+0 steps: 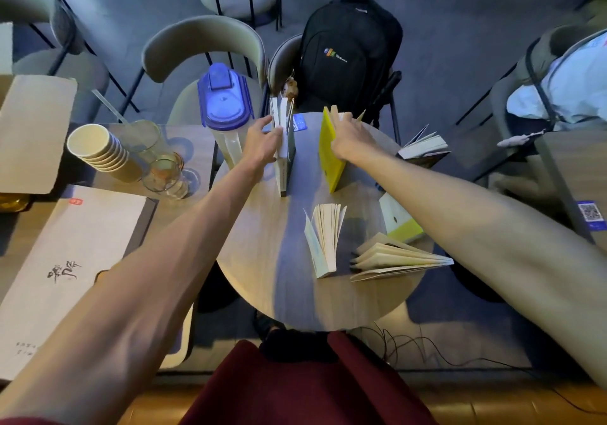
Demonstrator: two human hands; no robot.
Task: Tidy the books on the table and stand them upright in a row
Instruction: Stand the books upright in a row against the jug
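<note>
Head view: L hand (pixel 262 143) grip round upright grey-white book (pixel 283 175); R hand (pixel 348 138) prob. grips yellow book (pixel 330 158).

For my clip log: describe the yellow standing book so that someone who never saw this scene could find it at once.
Start at the round wooden table in the middle of the view. On its far side, before the black backpack, two books stand upright, apart. Yours is the yellow book on the right: plain bright yellow cover, unlike the grey and white book left of it.
</note>
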